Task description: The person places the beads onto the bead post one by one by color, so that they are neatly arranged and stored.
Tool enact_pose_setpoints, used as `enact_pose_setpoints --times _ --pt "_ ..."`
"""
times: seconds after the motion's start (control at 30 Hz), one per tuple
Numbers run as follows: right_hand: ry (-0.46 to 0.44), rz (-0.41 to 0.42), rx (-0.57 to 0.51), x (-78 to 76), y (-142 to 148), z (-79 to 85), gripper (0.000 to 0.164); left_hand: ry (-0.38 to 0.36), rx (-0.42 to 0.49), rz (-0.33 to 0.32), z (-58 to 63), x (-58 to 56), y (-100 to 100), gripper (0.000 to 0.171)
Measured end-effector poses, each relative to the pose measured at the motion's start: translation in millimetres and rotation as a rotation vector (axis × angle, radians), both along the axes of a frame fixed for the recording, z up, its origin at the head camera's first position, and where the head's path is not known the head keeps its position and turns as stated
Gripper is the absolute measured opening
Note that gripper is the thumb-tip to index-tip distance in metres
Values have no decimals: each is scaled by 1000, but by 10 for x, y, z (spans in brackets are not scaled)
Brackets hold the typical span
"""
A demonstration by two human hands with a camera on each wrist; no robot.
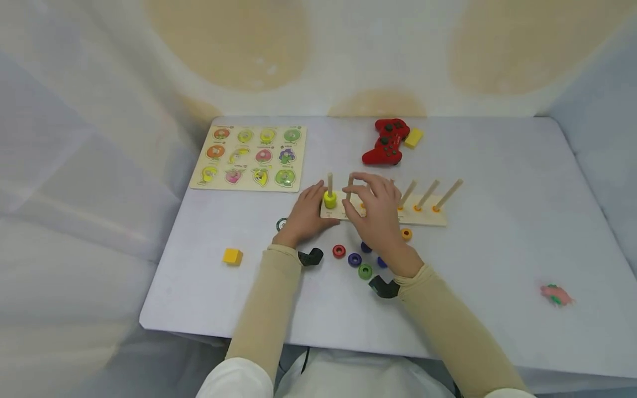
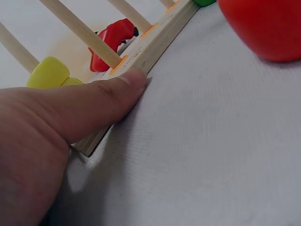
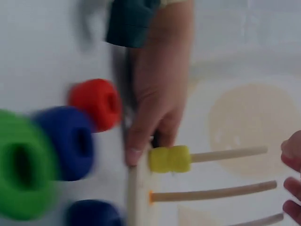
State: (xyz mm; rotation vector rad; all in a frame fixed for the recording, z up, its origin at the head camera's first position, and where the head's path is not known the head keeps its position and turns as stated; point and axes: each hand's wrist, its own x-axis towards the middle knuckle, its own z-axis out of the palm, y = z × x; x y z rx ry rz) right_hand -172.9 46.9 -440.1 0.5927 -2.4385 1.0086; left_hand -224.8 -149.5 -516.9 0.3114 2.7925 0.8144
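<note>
A wooden peg board [image 1: 423,216] with a row of upright pegs lies across the middle of the table. My left hand [image 1: 306,218] grips its left end, and in the left wrist view the thumb [image 2: 113,94] presses along the front edge. Yellow rings [image 3: 169,159] are stacked on the first peg, beside that hand. Over the second peg hovers my right hand [image 1: 378,215], fingers loosely bent and parted. The right wrist view shows its fingertips [image 3: 292,157] by the peg tips, with nothing visible between them.
Loose rings lie in front of the board: a red ring [image 1: 339,251], a green ring [image 1: 365,271], an orange ring [image 1: 406,234] and several blue ones. Behind are a fruit puzzle board [image 1: 249,157] and a red game controller [image 1: 387,142]. A yellow block [image 1: 232,256] sits left, a pink toy [image 1: 556,295] right.
</note>
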Motion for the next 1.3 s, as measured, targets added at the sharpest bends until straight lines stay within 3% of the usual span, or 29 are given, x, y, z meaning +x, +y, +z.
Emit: enact_pose_setpoints --times 0.13,0.3,0.37,0.47,0.8,0.93,1.03,1.17,1.3 --pt "-47 100 71 191 76 -212 23 15 -9 -8 39 -41 -32 96" --pt "-285 135 289 350 82 -462 45 31 -25 -3 45 -77 -51 97" --pt "-336 124 366 384 69 -517 53 24 -27 1 41 -79 -53 99" --pt "-352 103 418 420 57 -549 57 14 -22 6 41 -67 -48 100" --pt "-308 37 354 481 40 -618 27 7 -20 7 22 -6 -30 101" --pt "-285 13 276 448 73 -508 26 -1 -4 8 40 7 -13 101" --pt "-201 -14 177 359 131 -300 29 -11 -3 9 46 9 -3 101" --pt "-36 -63 46 142 200 20 32 -22 -10 17 40 15 8 100" --pt "27 -105 16 -71 205 225 31 -48 12 27 36 37 24 100"
